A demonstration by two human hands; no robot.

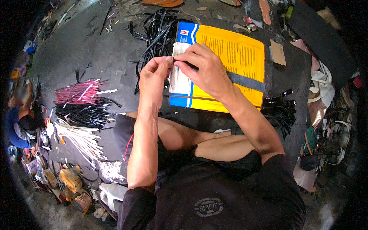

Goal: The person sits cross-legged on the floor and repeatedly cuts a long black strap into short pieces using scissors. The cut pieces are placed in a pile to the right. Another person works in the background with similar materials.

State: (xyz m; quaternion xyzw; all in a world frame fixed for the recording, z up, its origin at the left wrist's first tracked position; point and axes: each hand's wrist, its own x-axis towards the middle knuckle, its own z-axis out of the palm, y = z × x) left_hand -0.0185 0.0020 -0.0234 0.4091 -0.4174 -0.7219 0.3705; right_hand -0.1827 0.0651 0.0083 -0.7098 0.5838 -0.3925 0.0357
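Observation:
My left hand (154, 74) and my right hand (202, 69) meet above a yellow and blue board (234, 51) lying on the dark floor. Both pinch the end of a thin black strap (174, 60) between their fingertips. A white cloth (177, 78) lies on the board's left part, under my hands. A grey strip (245, 81) crosses the board from under my right hand toward the right. My crossed bare legs (191, 140) rest just below the board.
A tangle of black straps (155, 32) lies beyond the board. Bundles of pink (78, 92), black (80, 114) and white strips (82, 140) sit at my left. More black straps (280, 111) lie at right. Clutter rings the floor; a person (19, 122) sits at far left.

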